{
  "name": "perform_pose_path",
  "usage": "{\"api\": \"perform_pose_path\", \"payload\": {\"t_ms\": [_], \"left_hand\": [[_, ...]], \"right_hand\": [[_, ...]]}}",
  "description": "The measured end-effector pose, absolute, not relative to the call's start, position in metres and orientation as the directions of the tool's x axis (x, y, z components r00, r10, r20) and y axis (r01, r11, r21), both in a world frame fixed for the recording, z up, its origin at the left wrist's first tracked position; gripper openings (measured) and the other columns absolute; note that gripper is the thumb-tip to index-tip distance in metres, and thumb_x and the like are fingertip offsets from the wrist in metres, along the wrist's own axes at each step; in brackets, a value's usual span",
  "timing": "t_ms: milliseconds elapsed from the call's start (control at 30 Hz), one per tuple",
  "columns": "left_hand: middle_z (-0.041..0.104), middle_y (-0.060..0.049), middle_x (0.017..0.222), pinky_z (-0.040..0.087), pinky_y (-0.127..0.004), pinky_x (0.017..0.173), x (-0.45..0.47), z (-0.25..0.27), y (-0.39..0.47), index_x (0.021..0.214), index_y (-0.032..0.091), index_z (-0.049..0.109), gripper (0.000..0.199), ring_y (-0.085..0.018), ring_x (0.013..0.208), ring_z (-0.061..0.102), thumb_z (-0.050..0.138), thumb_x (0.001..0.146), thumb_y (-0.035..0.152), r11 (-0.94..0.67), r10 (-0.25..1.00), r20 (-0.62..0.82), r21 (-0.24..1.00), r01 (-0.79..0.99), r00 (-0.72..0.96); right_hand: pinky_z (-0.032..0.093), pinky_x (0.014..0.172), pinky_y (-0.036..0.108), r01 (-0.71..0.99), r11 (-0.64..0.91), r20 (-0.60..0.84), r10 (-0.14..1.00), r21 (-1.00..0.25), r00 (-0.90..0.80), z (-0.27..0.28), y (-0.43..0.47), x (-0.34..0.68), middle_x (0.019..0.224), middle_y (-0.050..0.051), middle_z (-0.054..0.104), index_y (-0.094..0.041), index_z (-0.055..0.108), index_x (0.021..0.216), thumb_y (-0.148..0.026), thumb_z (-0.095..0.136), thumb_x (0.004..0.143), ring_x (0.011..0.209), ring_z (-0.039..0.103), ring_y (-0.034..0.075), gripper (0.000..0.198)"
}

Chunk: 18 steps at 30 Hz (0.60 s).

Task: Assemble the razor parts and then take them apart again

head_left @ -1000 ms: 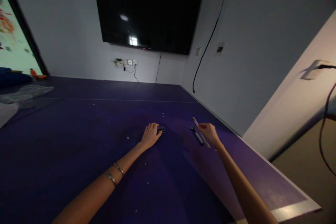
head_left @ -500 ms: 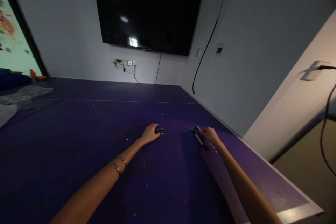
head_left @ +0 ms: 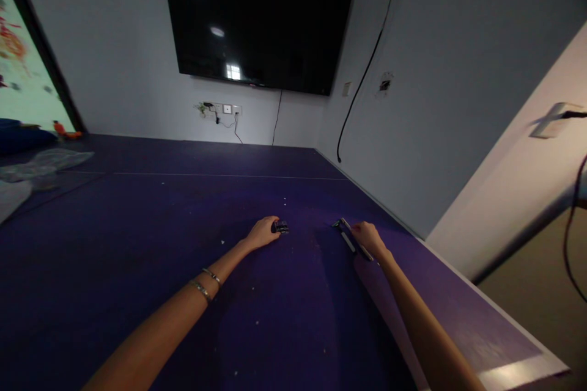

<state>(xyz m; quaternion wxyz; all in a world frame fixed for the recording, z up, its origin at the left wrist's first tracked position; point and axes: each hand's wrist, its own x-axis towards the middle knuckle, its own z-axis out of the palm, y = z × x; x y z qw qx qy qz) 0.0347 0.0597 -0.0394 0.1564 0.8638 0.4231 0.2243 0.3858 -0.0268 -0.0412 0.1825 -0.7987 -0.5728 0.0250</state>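
My left hand (head_left: 262,233) is closed around the near end of a small dark block with paler markings (head_left: 281,227), which rests on the purple tabletop (head_left: 275,317). Its exact kind is too small to tell. To the right, my right hand (head_left: 367,237) has its fingers pinched on a slim, light-edged stick-like tool (head_left: 365,252), mostly covered by the fingers. Just left of that hand lies another slim dark tool with a pale strip and a greenish tip (head_left: 347,241). Both tools slant toward the far left.
White specks dot the tabletop. Clear plastic wrapping (head_left: 46,162) lies at the far left, near an orange item (head_left: 66,131). Behind, a large television (head_left: 261,24) hangs over wall sockets (head_left: 227,109). A black cable (head_left: 362,82) dangles down the right wall.
Both hands stay nearly in place. The slim tool under my right hand has shifted slightly, its near end showing darker. The view has tilted a little.
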Motion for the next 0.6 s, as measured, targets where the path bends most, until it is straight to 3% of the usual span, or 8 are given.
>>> {"api": "perform_pose_path", "payload": {"t_ms": [133, 267, 400, 500, 600], "left_hand": [[0.060, -0.008, 0.111, 0.039, -0.032, 0.092, 0.034, -0.040, 0.061, 0.110, 0.016, 0.054, 0.041, -0.020, 0.104, 0.055, 0.059, 0.069, 0.020, -0.583, 0.808, 0.251, 0.473, 0.660, 0.533], [0.058, -0.008, 0.111, 0.038, -0.033, 0.093, 0.040, -0.038, 0.055, 0.111, 0.016, 0.051, 0.045, -0.020, 0.105, 0.052, 0.059, 0.066, 0.016, -0.628, 0.773, 0.300, 0.493, 0.602, 0.560], [0.056, -0.008, 0.112, 0.038, -0.033, 0.093, 0.054, -0.032, 0.038, 0.114, 0.016, 0.046, 0.051, -0.020, 0.104, 0.051, 0.060, 0.065, 0.017, -0.706, 0.696, 0.354, 0.498, 0.504, 0.624], [0.054, -0.009, 0.115, 0.038, -0.033, 0.093, 0.064, -0.027, 0.023, 0.116, 0.015, 0.044, 0.053, -0.021, 0.106, 0.050, 0.061, 0.066, 0.019, -0.749, 0.641, 0.378, 0.497, 0.438, 0.668], [0.053, -0.010, 0.114, 0.039, -0.035, 0.093, 0.070, -0.023, 0.013, 0.115, 0.015, 0.044, 0.053, -0.022, 0.106, 0.050, 0.063, 0.066, 0.020, -0.761, 0.620, 0.384, 0.508, 0.404, 0.685]], "right_hand": [[0.040, 0.072, 0.023, 0.946, -0.169, 0.297, 0.921, -0.277, 0.252, -0.029, -0.031, 0.370, 0.089, 0.011, 0.067, -0.014, 0.070, 0.087, -0.022, 0.045, 0.080, 0.083, 0.060, 0.019, 0.028], [0.038, 0.084, 0.025, 0.952, 0.044, 0.350, 0.934, -0.303, 0.069, -0.015, -0.027, 0.339, 0.098, 0.010, 0.064, -0.015, 0.067, 0.100, -0.021, 0.050, 0.078, 0.093, 0.057, 0.018, 0.029], [0.034, 0.094, 0.033, 0.903, 0.270, 0.311, 0.936, -0.333, -0.165, -0.010, -0.024, 0.302, 0.115, 0.011, 0.056, -0.017, 0.060, 0.113, -0.034, 0.063, 0.069, 0.107, 0.049, 0.022, 0.047], [0.030, 0.097, 0.039, 0.892, 0.321, 0.235, 0.938, -0.319, -0.253, -0.007, -0.025, 0.280, 0.124, 0.013, 0.048, -0.017, 0.054, 0.121, -0.042, 0.072, 0.058, 0.115, 0.042, 0.027, 0.070], [0.030, 0.097, 0.040, 0.877, 0.368, 0.183, 0.928, -0.310, -0.325, -0.004, -0.026, 0.269, 0.121, 0.012, 0.049, -0.020, 0.057, 0.116, -0.041, 0.075, 0.055, 0.115, 0.041, 0.028, 0.067]]}}
